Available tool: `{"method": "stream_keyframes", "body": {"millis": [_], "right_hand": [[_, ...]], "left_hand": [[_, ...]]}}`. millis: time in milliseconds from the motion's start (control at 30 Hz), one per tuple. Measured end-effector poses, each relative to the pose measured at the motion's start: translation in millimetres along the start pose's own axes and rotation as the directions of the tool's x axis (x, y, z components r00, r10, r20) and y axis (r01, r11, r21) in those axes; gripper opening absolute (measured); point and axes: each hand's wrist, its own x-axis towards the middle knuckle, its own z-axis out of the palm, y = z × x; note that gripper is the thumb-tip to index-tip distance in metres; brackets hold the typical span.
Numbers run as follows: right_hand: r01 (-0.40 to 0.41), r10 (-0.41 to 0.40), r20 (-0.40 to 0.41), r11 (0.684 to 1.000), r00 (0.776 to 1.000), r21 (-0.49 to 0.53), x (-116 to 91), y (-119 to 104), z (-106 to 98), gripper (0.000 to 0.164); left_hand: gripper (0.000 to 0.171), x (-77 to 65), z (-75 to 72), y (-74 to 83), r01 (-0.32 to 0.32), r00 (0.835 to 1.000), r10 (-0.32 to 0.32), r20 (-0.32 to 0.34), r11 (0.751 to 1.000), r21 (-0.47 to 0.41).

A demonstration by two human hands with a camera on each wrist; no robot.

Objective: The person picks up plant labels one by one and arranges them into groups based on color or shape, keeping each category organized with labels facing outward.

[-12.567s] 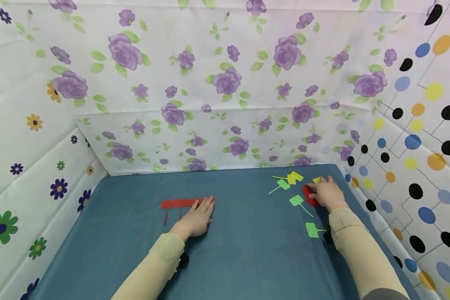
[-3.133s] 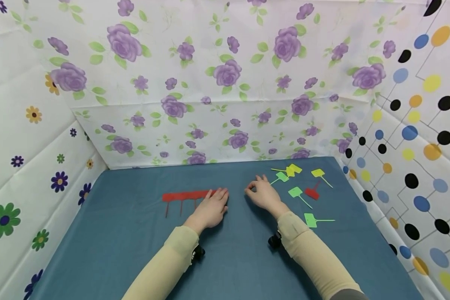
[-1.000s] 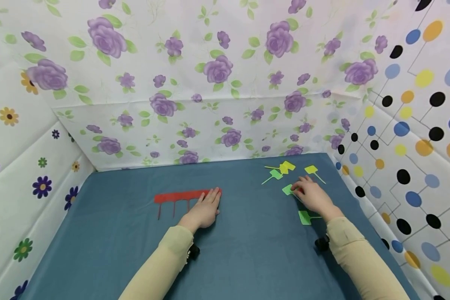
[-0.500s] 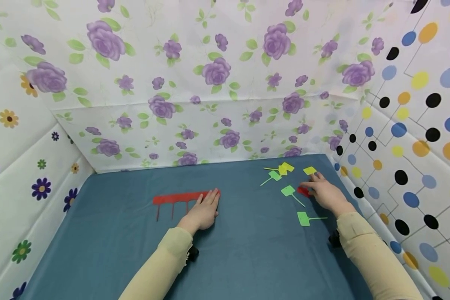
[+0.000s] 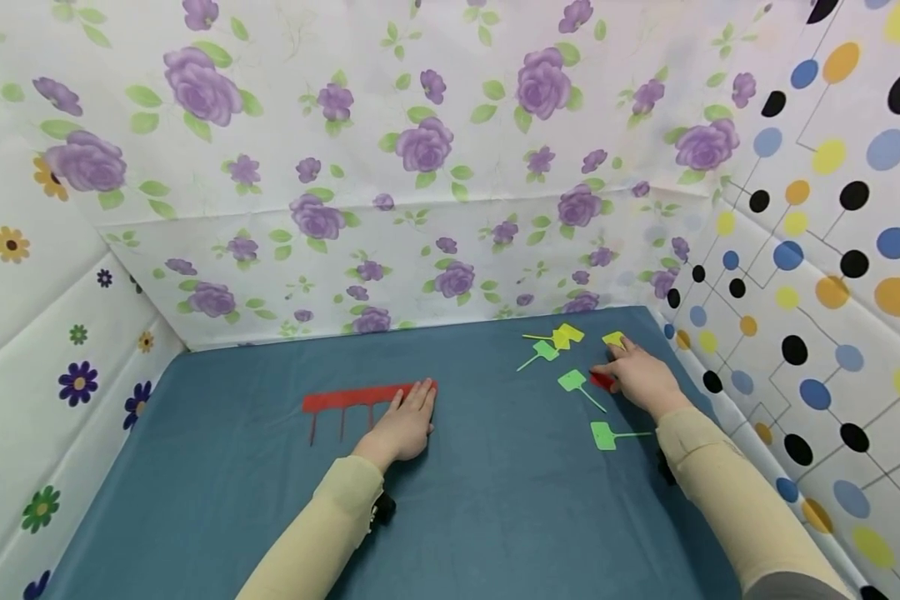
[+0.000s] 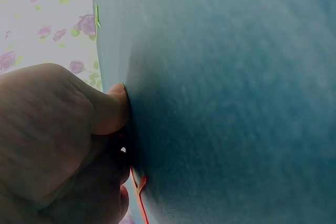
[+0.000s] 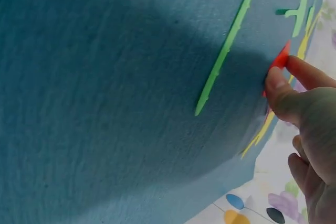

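A row of red flag-headed cable ties point(image 5: 345, 398) lies on the cloth in the head view, heads side by side, thin straps pointing toward me. My left hand point(image 5: 403, 429) rests on the row's right end with straight fingers, hiding part of it. In the left wrist view, a red edge point(image 6: 139, 195) shows under that hand. At the right, my right hand point(image 5: 645, 382) pinches a red cable tie point(image 7: 281, 60) by its head between thumb and index finger. Nearby lie green cable ties point(image 5: 603, 436) and a yellow cable tie point(image 5: 612, 338), partly covered by the fingers.
Overlapping yellow cable ties point(image 5: 566, 335) and a green one point(image 5: 545, 350) lie near the back edge. Another green cable tie point(image 5: 572, 380) is left of my right hand. Patterned sheets wall off the blue cloth point(image 5: 495, 500) at the back and sides.
The red row has grown longer since the oldest frame. From beside the row, my right hand has moved right to the red cable tie and now pinches it. The left hand stays on the row.
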Motion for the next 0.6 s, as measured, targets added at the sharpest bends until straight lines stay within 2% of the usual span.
{"method": "stream_keyframes", "body": {"millis": [367,600], "right_hand": [[0.023,-0.026,-0.029,0.996,0.999,-0.08,4.6,0.6,1.9,0.051],[-0.015,0.013,-0.032,0.998,0.999,-0.056,5.7,1.6,5.4,0.05]], "left_hand": [[0.06,-1.0,-0.6,2.9,0.026,1.0,-0.026,0.015,0.999,0.021],[0.06,-0.1,2.4,0.2,0.016,1.0,-0.016,0.007,1.0,0.014]]}}
